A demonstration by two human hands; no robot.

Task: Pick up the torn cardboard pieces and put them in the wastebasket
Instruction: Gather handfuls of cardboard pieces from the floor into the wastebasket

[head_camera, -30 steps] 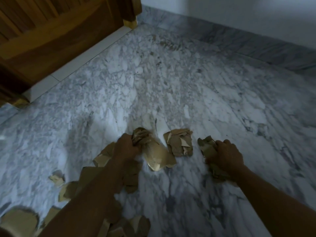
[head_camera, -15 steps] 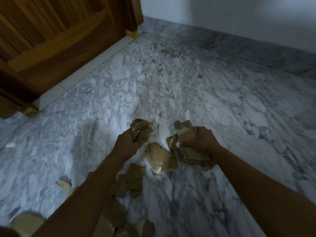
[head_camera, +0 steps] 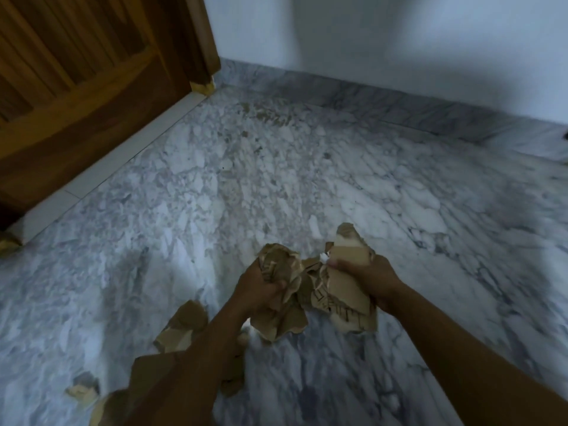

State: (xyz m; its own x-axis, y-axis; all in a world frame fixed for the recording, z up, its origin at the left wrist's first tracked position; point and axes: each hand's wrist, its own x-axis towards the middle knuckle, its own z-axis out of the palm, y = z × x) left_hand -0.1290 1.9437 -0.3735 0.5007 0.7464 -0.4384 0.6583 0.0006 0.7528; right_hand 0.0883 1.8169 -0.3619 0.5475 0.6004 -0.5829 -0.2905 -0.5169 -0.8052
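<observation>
Grey-veined white marble floor (head_camera: 276,179) filled most of the frame. Brown panelled wooden door (head_camera: 76,87) at upper left, pale wall (head_camera: 399,41) across the top.

Bundle of torn brown cardboard pieces (head_camera: 310,290), centre-low, was now one mass between both hands. A second before, it had been three separate lots on the floor: one under each hand and a small pile between. We noted bare marble where that middle pile had lain, and the bundle appeared to hang clear of the floor.

Loose brown cardboard pieces (head_camera: 181,327) lay at lower left, partly hidden under the left forearm and not yet collected.

Left hand (head_camera: 258,290): fingers curled tight round a crumpled wad. Right hand (head_camera: 365,281) had swept in from the right to meet it. Its thumb was pressed on a flat sheet; the fingers beneath were hidden, so we could not tell how they lay.

Small pale scrap (head_camera: 81,392) sat at far lower left, apart from the rest.

Wastebasket was not in view. We judged the first handful ready to carry, with at least one more gather needed.
</observation>
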